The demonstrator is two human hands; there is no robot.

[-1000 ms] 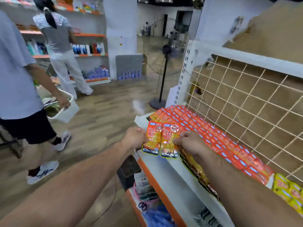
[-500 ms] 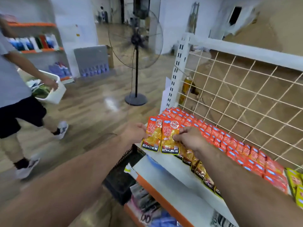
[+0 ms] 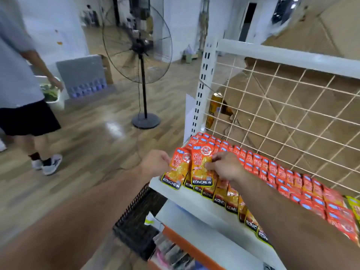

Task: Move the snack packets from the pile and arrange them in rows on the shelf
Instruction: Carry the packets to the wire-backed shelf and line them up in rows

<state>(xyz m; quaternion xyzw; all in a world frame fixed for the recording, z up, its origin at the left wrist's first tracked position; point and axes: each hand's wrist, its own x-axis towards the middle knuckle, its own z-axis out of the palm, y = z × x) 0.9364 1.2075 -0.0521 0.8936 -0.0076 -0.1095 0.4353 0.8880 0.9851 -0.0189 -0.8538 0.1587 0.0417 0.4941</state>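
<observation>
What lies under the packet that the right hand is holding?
Under the packet that the right hand pinches lie more KONCHEW packets, overlapping in a row along the front of the white shelf. Their upper parts are hidden, so their number cannot be told.

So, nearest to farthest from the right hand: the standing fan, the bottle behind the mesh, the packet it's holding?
1. Snack packet, pinched in the right hand.
2. Amber bottle, behind the mesh, up-left.
3. Standing fan, far left, beyond.
</observation>
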